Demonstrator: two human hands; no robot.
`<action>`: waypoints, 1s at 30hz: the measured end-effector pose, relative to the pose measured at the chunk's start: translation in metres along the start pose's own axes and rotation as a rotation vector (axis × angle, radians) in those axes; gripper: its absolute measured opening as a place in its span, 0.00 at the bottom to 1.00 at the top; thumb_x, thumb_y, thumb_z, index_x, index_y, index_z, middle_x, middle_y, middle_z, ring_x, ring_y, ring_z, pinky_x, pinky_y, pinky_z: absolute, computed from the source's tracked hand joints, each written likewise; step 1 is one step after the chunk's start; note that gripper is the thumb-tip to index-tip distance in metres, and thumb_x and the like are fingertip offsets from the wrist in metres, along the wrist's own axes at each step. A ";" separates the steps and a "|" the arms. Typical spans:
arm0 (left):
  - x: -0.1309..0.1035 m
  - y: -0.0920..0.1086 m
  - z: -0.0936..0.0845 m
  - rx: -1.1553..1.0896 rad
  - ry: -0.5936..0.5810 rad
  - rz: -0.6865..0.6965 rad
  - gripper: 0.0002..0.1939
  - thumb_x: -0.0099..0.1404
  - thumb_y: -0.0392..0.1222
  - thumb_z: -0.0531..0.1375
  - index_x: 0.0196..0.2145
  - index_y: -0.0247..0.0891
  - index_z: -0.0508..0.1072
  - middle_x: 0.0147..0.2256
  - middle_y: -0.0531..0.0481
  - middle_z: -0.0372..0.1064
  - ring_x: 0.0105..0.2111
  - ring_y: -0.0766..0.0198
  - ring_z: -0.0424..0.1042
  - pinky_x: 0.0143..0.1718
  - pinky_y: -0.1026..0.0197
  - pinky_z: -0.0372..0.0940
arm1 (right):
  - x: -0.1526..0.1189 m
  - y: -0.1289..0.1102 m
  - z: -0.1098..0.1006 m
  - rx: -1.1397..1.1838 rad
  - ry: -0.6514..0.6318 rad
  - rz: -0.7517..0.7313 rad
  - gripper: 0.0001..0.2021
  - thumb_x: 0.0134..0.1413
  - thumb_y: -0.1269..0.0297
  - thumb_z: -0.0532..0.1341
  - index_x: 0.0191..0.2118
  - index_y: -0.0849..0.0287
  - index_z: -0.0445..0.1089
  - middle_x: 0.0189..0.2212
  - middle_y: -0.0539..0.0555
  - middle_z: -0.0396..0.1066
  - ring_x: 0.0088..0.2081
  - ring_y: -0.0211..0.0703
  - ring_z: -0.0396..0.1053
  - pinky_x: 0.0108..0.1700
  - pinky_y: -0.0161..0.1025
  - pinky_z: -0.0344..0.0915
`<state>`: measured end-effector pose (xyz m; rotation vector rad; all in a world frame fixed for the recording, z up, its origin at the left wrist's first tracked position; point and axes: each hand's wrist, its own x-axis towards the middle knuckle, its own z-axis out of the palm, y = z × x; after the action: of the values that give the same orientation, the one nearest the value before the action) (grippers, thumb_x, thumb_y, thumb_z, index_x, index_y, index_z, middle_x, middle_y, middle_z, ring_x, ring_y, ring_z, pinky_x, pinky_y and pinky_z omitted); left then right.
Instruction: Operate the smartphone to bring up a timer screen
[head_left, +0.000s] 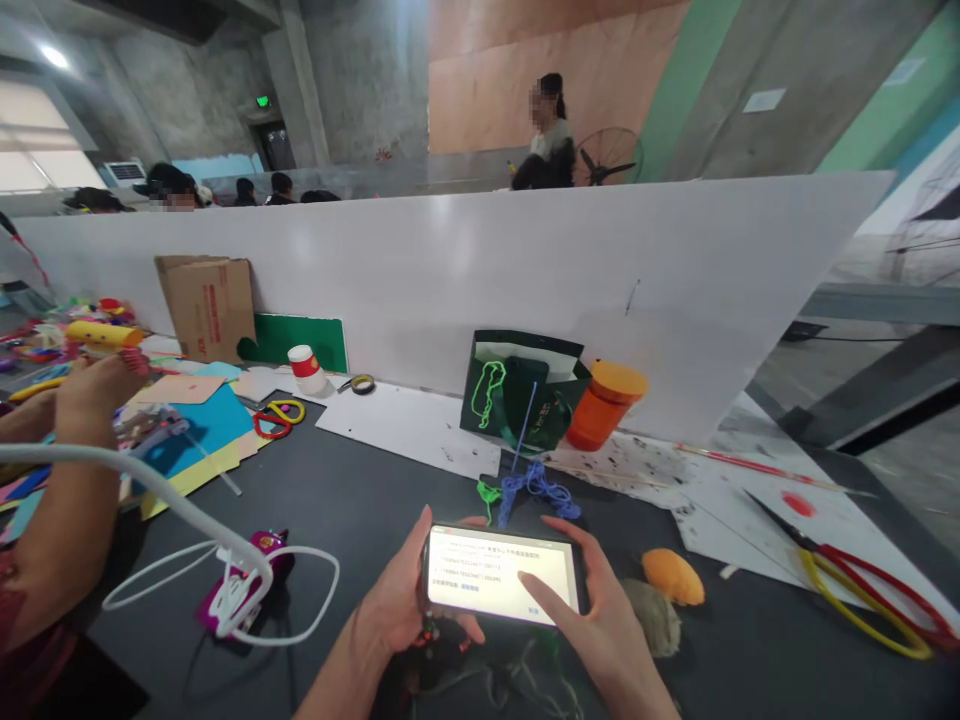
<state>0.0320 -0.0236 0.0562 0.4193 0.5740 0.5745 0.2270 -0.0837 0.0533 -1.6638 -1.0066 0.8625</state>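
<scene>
Left hand point(397, 602) pinches one end of the phone point(480, 565), right hand point(604, 605) the other, its thumb over the screen; the phone sits sideways above the table point(360, 480), already lit with text; whether the thumb presses, I cannot tell; grey ball point(660, 618) and orange ball point(673, 577) lie beside the right hand, unheld; scissors point(862, 590), farther right, lie untouched; beyond the phone, blue yarn point(536, 490) lies loose, unworked by either hand; bag point(486, 395) and orange jar point(604, 405) stand behind.
</scene>
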 end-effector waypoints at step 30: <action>0.004 -0.009 0.000 0.049 0.115 0.026 0.36 0.68 0.60 0.46 0.60 0.27 0.62 0.49 0.29 0.74 0.34 0.46 0.79 0.20 0.55 0.74 | -0.002 -0.005 -0.002 -0.029 -0.009 0.006 0.25 0.42 0.48 0.63 0.44 0.56 0.63 0.37 0.57 0.73 0.38 0.56 0.73 0.39 0.48 0.69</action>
<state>0.0382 -0.0281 0.0496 0.4428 0.6947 0.6127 0.2268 -0.0855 0.0589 -1.6893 -1.0254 0.8638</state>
